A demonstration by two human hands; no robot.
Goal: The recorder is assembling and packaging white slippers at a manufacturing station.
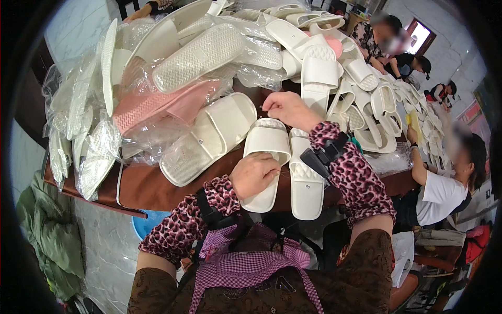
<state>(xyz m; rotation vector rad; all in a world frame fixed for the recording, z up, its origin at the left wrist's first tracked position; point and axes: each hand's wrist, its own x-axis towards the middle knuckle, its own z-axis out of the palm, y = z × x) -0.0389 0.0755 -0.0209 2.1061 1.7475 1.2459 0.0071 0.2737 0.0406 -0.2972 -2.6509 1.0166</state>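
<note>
A white slide slipper (267,137) lies in front of me on the brown table cover, its toe pointing away. My left hand (255,177) rests over its footbed, just below the strap, with thumb and fingers pinched together. A fine thread-like line shows beside those fingertips; what they hold is too small to name. My right hand (291,111) is raised just beyond the slipper's toe, fingers curled into a pinch, and whatever is in it is hidden. Close on the right lies another white slipper (307,191). A larger white slipper (209,138) sits to the left.
Bagged white slippers (198,57) and a pink slipper (162,107) in clear plastic pile up at the left. More loose slippers (361,73) spread to the far right, where co-workers (444,193) sit. The brown table cover (157,188) ends near me, above a blue basin (149,222).
</note>
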